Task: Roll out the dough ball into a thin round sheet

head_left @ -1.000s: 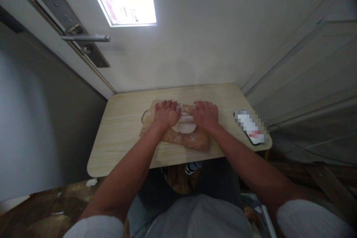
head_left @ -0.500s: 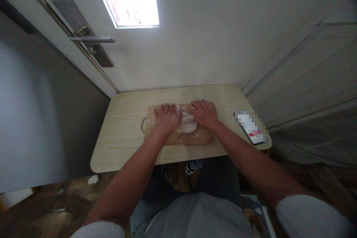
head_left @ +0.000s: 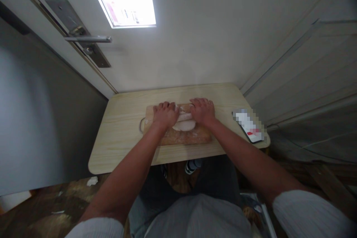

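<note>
Beside a pale door, a person in a grey shirt (head_left: 199, 217) leans both bare forearms over a small wooden worktop (head_left: 119, 126), at work on a round of pale dough (head_left: 184, 125). The dough lies on a flour-dusted cutting board (head_left: 192, 138), between the two wrists and just on the near side of a pale bar (head_left: 185, 116), apparently a rolling pin, that runs crosswise from one hand to the other.

The left hand (head_left: 166, 114) sits palm down over one end of the bar, its fingers pointing toward the door and slightly spread at the tips. The right hand (head_left: 203, 111) covers the other end, its fingers lying close beside each other. From where I stand, the palms are hidden, so I cannot tell whether either one grips the bar or merely bears down on it.

The step in hand looks like flattening the dough. As I judge it, the next move calls for even weight from both palms and a straight pass over the round, with the board held from sliding.

A metal loop (head_left: 141, 125) juts from the board's left end. A phone (head_left: 249, 124), its screen blurred out, lies near the worktop's right edge, well apart from the dough.
</note>
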`<state>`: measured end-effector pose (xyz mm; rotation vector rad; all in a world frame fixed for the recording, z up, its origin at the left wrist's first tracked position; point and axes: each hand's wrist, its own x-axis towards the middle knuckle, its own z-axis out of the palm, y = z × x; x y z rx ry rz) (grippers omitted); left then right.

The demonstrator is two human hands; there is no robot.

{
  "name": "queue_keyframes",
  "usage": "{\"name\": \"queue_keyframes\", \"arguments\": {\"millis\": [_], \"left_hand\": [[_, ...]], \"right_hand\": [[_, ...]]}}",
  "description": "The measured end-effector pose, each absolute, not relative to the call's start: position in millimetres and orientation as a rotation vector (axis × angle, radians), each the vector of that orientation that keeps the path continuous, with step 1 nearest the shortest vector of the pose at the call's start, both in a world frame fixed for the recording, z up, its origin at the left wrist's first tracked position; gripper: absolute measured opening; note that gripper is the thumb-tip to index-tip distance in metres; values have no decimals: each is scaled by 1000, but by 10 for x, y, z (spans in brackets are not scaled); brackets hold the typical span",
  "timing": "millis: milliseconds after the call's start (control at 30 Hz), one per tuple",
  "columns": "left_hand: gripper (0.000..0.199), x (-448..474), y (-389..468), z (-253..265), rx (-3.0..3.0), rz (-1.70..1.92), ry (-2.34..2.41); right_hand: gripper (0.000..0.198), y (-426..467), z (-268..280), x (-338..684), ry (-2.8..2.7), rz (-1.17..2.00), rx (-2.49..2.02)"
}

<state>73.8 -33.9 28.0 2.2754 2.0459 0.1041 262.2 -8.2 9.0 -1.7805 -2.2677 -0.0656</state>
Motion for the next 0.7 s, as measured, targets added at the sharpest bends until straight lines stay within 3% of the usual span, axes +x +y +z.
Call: {"name": "queue_keyframes", "arguments": {"millis": [700], "left_hand": [[49,719,-76,430,2344,50,2074]], "right_hand": [[41,233,143,2527,-2244,48,-1894]]}}
